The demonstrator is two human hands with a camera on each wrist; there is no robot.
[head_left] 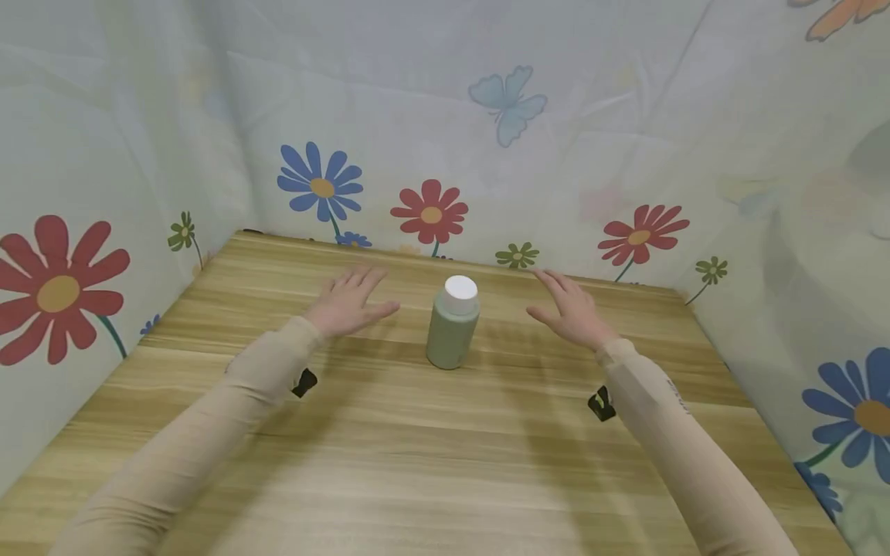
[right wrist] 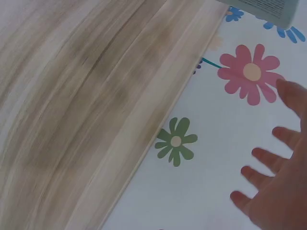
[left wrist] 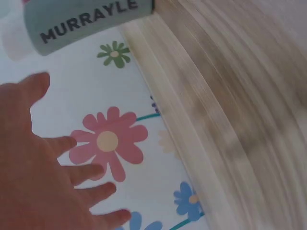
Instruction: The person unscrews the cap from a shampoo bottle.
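A green bottle with a white cap stands upright on the wooden table, between the two hands. My left hand hovers to its left with fingers spread and thumb pointing at the bottle, apart from it. On the other side my right hand is also held above the table, fingers extended, with a gap to the bottle. Dark lettering reading MURRAYLE shows on the bottle in the left wrist view. Only a lower corner of the bottle, with small print, enters the right wrist view. Neither hand holds anything.
The wooden table has its far edge against a pale curtain printed with flowers and butterflies, which also hangs on both sides. Small black devices sit under the wrists. Arm shadows fall across the tabletop.
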